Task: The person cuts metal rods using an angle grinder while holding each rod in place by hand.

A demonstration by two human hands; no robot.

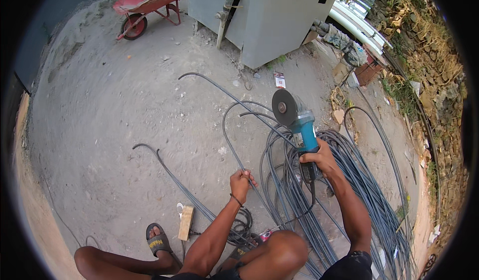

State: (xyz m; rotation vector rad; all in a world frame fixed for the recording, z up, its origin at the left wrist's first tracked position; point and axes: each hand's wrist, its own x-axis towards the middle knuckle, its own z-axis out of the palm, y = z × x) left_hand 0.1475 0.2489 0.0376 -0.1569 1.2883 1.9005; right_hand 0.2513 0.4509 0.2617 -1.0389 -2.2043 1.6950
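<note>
My right hand (pixel 322 157) is wrapped round the teal body of an angle grinder (pixel 305 135). The grinder is raised above a heap of rods, its dark cutting disc (pixel 282 108) facing left. Lower and to the left, my left hand (pixel 240 185) grips a thin grey steel rod (pixel 230 142), which curves up and bends over at its top. Beside and beneath the grinder lies a big bundle of long steel rods (pixel 359 180), many bent into loops. Whether the disc is spinning cannot be told.
A wooden block (pixel 185 222) stands near my sandalled foot (pixel 160 242), beside a coiled black cable (pixel 242 225). Bent rods (pixel 174 177) reach out to the left. Farther off are a grey metal cabinet (pixel 254 25), a red wheelbarrow (pixel 149 5) and a rocky, weedy bank (pixel 429 65).
</note>
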